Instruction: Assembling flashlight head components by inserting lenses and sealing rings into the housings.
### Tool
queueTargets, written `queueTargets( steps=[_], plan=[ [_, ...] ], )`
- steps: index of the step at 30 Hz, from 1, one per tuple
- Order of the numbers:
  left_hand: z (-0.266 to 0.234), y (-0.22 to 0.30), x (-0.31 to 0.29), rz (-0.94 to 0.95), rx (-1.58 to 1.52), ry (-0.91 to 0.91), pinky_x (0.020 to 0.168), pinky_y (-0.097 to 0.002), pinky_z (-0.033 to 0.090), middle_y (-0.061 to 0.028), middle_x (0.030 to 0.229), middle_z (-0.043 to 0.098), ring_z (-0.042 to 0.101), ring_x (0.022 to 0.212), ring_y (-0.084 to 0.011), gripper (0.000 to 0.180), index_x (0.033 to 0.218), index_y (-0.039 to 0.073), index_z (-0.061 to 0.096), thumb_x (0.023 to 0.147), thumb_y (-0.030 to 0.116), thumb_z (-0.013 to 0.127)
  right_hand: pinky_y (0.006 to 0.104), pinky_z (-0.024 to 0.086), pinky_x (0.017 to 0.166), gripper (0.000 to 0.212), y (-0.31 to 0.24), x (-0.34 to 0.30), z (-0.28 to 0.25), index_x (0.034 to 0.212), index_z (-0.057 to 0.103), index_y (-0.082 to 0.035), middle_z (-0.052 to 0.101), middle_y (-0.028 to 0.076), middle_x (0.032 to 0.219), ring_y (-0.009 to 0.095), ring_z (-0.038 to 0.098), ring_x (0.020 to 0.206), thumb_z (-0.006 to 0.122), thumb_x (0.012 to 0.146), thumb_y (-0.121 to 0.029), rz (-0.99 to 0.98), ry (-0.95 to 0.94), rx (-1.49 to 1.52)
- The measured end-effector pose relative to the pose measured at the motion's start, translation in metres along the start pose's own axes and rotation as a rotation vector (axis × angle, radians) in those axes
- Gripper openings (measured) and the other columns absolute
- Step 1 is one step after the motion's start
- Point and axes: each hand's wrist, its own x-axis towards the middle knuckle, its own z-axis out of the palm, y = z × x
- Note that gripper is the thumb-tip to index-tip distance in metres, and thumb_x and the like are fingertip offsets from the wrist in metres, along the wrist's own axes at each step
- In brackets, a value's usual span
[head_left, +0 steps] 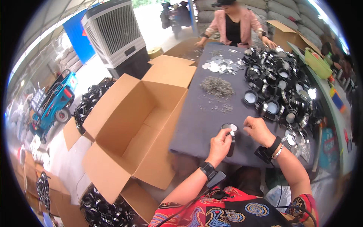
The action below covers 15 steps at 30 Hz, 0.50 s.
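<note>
My left hand point(220, 143) is closed on a round black-and-silver part point(230, 126) with a dark handle pointing down, just above the near edge of the grey-covered table point(189, 132). To its right, my right hand point(258, 129) is curled with the fingers pinched together, apart from the part; whatever it may hold is too small to make out. A large heap of similar black-and-silver parts point(272, 83) covers the table's right side. Further back lie a pile of small metal pieces point(217, 87) and a scatter of shiny flat discs point(219, 65).
A big open cardboard box point(113, 113) stands left of the table. Below it is another box of black parts point(104, 210). A co-worker point(238, 26) in a pink jacket stands at the far end. An air cooler point(113, 34) and a blue cart point(53, 106) are at left.
</note>
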Motion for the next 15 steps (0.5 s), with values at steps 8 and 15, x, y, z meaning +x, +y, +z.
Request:
queueTargets(
  steps=[8, 15],
  plan=[
    [-0.006, -0.001, 0.009, -0.112, -0.106, -0.094, 0.039, -0.0184, 0.041, 0.0015, 0.078, 0.056, 0.046, 0.05, -0.0016, 0.021, 0.11, 0.004, 0.06, 0.09, 0.006, 0.052, 0.0365, 0.047, 0.057, 0.007, -0.005, -0.026, 0.02, 0.082, 0.058, -0.002, 0.056, 0.014, 0.075, 0.031, 0.06, 0.068, 0.064, 0.078, -0.004, -0.237, 0.224, -0.058],
    [-0.006, 0.004, 0.007, -0.159, -0.101, -0.136, 0.039, -0.0183, 0.041, 0.0019, 0.074, 0.053, 0.046, 0.05, -0.002, 0.022, 0.111, 0.002, 0.06, 0.091, 0.006, 0.052, 0.0381, 0.049, 0.057, 0.01, 0.001, -0.033, 0.049, 0.085, 0.057, -0.004, 0.056, 0.01, 0.075, 0.031, 0.06, 0.066, 0.063, 0.078, -0.001, -0.377, 0.284, -0.016]
  ],
)
